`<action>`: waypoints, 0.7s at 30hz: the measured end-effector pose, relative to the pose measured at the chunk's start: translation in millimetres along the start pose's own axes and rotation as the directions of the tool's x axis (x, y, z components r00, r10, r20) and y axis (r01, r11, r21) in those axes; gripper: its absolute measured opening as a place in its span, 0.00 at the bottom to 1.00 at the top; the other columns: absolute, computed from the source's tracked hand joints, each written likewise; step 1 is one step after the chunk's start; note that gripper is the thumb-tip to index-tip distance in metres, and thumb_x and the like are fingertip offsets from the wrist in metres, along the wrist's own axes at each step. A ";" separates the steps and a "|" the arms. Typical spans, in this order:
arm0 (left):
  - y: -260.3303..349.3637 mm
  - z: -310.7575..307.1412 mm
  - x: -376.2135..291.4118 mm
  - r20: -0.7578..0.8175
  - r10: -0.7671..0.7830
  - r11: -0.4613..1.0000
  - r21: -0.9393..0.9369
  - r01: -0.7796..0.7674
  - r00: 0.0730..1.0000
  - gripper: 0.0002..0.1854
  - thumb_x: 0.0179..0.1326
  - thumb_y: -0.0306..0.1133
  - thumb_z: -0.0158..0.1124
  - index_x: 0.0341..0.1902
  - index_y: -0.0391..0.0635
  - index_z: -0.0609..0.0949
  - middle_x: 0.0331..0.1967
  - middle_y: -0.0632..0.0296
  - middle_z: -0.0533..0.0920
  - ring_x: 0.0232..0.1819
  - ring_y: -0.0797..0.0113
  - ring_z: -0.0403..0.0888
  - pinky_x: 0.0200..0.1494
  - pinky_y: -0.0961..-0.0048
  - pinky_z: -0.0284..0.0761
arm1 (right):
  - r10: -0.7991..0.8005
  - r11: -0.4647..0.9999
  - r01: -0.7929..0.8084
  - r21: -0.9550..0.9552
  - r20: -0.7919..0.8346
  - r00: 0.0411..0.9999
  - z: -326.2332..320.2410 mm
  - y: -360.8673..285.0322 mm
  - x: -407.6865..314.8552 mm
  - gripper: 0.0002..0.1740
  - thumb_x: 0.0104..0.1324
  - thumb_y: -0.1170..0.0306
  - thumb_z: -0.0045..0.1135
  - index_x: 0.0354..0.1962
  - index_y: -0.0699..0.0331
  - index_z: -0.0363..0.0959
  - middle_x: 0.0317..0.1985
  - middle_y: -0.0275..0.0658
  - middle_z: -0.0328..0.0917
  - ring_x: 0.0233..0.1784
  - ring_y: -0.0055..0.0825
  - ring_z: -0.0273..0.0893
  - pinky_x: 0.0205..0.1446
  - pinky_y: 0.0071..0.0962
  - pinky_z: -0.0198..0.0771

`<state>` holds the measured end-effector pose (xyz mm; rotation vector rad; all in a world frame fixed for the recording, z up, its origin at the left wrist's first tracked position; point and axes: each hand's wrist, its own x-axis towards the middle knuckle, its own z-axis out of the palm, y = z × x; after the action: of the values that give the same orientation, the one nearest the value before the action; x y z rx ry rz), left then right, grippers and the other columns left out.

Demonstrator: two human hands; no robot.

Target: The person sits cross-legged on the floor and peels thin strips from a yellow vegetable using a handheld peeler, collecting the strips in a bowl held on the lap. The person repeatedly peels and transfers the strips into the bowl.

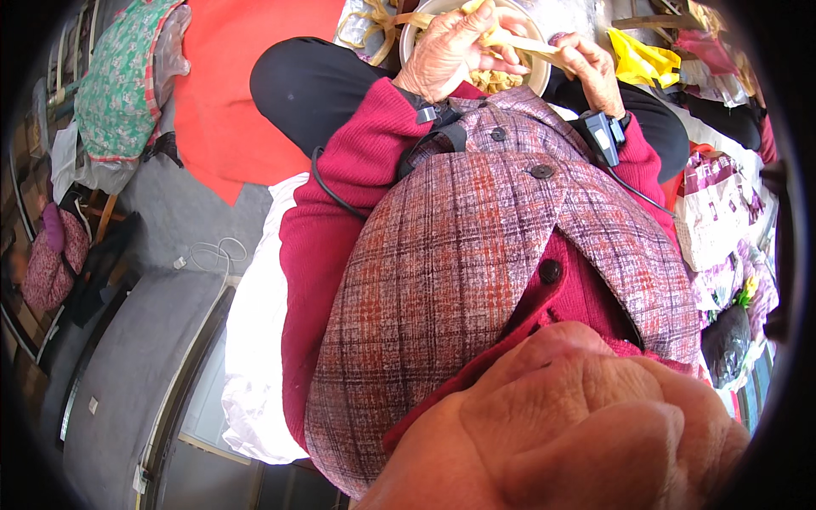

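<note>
At the top of the view, a pale yellow limp strip [526, 43], perhaps a plant stalk or dried vegetable, stretches between my two hands. My left hand [449, 51] has one part of it between thumb and fingers, with the other fingers spread. The thumb and fingertips of my right hand [590, 67] pinch the strip's other end. Beneath them, close to my lap, is a round white tub [542, 75] holding small yellowish pieces [497, 81], partly hidden by my hands. Longer strips [382, 22] of similar colour trail beside the tub at the upper left.
A red sheet [248, 115] covers the floor at left, beside a green patterned cloth bundle [121, 83]. On the right are a yellow plastic bag [644, 60], a printed bag [714, 217] and a black plastic bag [727, 344]. A white cable [220, 250] lies on the grey floor.
</note>
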<state>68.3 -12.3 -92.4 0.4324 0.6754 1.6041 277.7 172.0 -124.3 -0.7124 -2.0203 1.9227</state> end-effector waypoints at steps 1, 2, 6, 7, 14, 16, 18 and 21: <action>-1.1 -1.6 -0.2 -0.045 -0.005 0.996 0.085 0.009 0.999 0.17 0.80 0.39 0.54 0.55 0.37 0.81 0.40 0.59 0.87 0.37 0.74 0.84 0.40 0.78 0.81 | -0.012 1.000 0.012 0.000 0.034 0.999 3.6 1.8 -0.9 0.11 0.75 0.60 0.61 0.40 0.59 0.81 0.31 0.21 0.72 0.30 0.09 0.62 0.34 0.16 0.57; -3.6 -3.0 1.3 -0.171 0.082 0.939 0.343 -0.019 0.982 0.15 0.78 0.41 0.57 0.48 0.41 0.83 0.32 0.63 0.84 0.29 0.77 0.82 0.30 0.80 0.77 | -0.073 0.997 0.077 -0.024 0.110 0.991 5.5 2.8 1.3 0.10 0.76 0.62 0.61 0.41 0.60 0.81 0.32 0.22 0.74 0.33 0.10 0.66 0.37 0.16 0.62; -9.6 -16.3 0.8 -0.251 -0.028 0.895 0.426 0.136 0.968 0.17 0.71 0.43 0.67 0.42 0.38 0.84 0.25 0.61 0.84 0.17 0.76 0.78 0.20 0.80 0.74 | -0.031 0.999 0.034 -0.008 0.222 0.975 14.0 1.5 0.5 0.13 0.78 0.60 0.58 0.45 0.60 0.81 0.37 0.25 0.78 0.39 0.12 0.74 0.43 0.16 0.70; -9.8 -19.8 -0.8 -0.233 0.006 0.898 0.429 0.098 0.972 0.16 0.72 0.42 0.65 0.43 0.39 0.84 0.25 0.63 0.83 0.20 0.78 0.78 0.22 0.81 0.73 | 0.004 1.000 0.003 -0.028 0.251 0.968 16.2 -0.6 1.3 0.13 0.78 0.59 0.58 0.47 0.60 0.80 0.38 0.26 0.78 0.40 0.12 0.75 0.40 0.16 0.70; -1.0 -15.8 2.6 -0.068 0.188 0.830 0.544 -0.121 0.980 0.09 0.71 0.32 0.63 0.43 0.39 0.86 0.24 0.70 0.79 0.22 0.83 0.71 0.22 0.83 0.64 | 0.078 0.996 -0.068 -0.050 0.240 0.968 43.4 -10.9 6.4 0.20 0.81 0.54 0.48 0.58 0.58 0.76 0.42 0.29 0.77 0.34 0.11 0.72 0.35 0.14 0.71; 9.1 -14.5 -1.4 -0.220 0.111 0.938 0.344 -0.029 0.969 0.08 0.71 0.31 0.63 0.45 0.38 0.85 0.24 0.69 0.79 0.20 0.83 0.70 0.21 0.83 0.65 | 0.127 0.991 -0.102 -0.091 0.329 0.936 44.3 -9.3 10.0 0.17 0.81 0.54 0.47 0.48 0.57 0.77 0.33 0.25 0.71 0.29 0.09 0.64 0.31 0.15 0.60; 26.4 -20.4 -11.4 -0.257 0.027 0.984 0.175 0.019 0.966 0.09 0.70 0.27 0.61 0.50 0.37 0.83 0.24 0.68 0.77 0.18 0.82 0.68 0.20 0.82 0.66 | 0.098 0.992 -0.072 -0.100 0.297 0.950 40.8 -10.1 12.5 0.20 0.82 0.54 0.47 0.32 0.55 0.72 0.23 0.19 0.58 0.24 0.08 0.50 0.27 0.18 0.43; 36.3 -27.1 -15.6 -0.207 0.082 0.983 0.181 -0.044 0.975 0.08 0.70 0.26 0.60 0.49 0.38 0.80 0.23 0.68 0.75 0.18 0.82 0.66 0.23 0.80 0.72 | 0.079 0.994 -0.051 -0.093 0.336 0.939 32.2 -23.7 19.4 0.20 0.81 0.54 0.48 0.33 0.57 0.73 0.24 0.21 0.62 0.26 0.10 0.54 0.29 0.17 0.49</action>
<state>26.0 -34.1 -87.7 0.4159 0.9805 1.6731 241.0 154.4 -106.6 -0.4971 -2.3160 2.1323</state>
